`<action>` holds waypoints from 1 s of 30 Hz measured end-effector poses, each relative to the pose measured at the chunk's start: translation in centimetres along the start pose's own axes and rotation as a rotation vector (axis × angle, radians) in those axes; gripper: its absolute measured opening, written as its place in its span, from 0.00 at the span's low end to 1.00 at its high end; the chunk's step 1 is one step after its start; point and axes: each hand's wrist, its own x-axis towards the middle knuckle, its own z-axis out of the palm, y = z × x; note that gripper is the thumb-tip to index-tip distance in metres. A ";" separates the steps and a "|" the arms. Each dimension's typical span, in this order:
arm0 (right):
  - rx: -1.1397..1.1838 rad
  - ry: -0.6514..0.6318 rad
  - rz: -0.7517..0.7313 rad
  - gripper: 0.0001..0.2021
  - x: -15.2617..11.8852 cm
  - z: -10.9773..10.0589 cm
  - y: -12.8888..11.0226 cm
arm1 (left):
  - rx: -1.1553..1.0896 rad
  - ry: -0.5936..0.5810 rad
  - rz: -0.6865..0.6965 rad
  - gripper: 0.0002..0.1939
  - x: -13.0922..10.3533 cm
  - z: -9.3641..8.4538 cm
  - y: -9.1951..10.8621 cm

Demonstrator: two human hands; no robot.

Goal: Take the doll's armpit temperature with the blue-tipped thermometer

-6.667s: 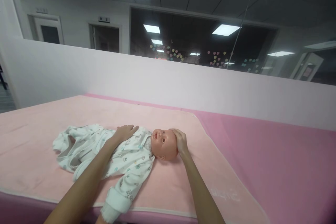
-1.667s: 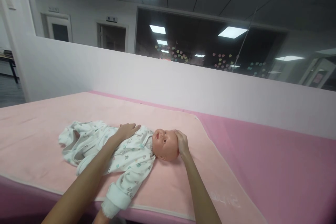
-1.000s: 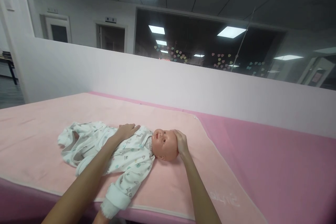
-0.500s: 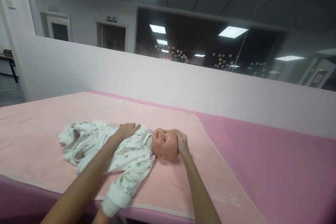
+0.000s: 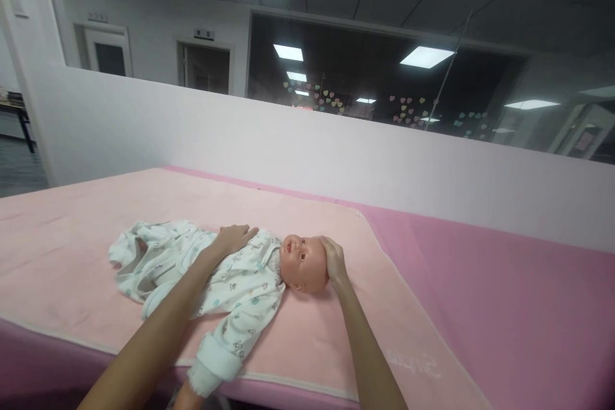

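A baby doll (image 5: 305,262) lies on its back, its head to the right and its mouth open. It wears a white printed baby outfit (image 5: 245,285) with a folded cuff. My left hand (image 5: 235,238) lies flat on the chest of the outfit, fingers stretched out. Against the crown of the doll's head rests my right hand (image 5: 335,258), curved loosely and not closed around it; some of its fingers are hidden behind the head. The doll's near arm hangs over the front edge of the bed. My left forearm covers part of its body and legs.
Under the doll a light pink mat (image 5: 307,339) covers much of a darker pink surface (image 5: 528,301). A low white wall (image 5: 288,147) with glass above it runs along the back. At far left stands a table (image 5: 16,109) with dark items on it.
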 end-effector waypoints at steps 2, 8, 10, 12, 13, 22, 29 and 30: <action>-0.002 0.000 0.003 0.13 0.2 -0.1 0.2 | -0.005 0.005 -0.007 0.29 0.0 0.0 0.0; -0.008 0.007 -0.005 0.14 0.6 -0.2 0.6 | 0.017 0.000 -0.005 0.29 -0.1 -0.1 0.1; -0.010 0.009 -0.007 0.14 0.6 -0.2 0.5 | 0.022 -0.004 -0.006 0.29 -0.1 -0.1 0.2; -0.011 0.015 -0.007 0.14 0.4 -0.1 0.4 | 0.025 -0.006 -0.009 0.29 -0.1 -0.1 0.2; -0.012 0.017 -0.007 0.13 0.4 -0.1 0.3 | 0.026 -0.007 -0.012 0.29 -0.1 -0.1 0.2; -0.018 0.020 -0.021 0.13 0.2 -0.1 0.3 | 0.012 -0.012 -0.012 0.29 0.0 -0.1 0.1; -0.032 0.085 -0.029 0.12 0.5 -0.2 0.6 | 0.004 0.002 -0.008 0.27 -0.2 -0.2 0.2; -0.036 0.108 -0.028 0.13 0.5 -0.2 0.6 | 0.001 0.001 -0.007 0.27 -0.3 -0.3 0.3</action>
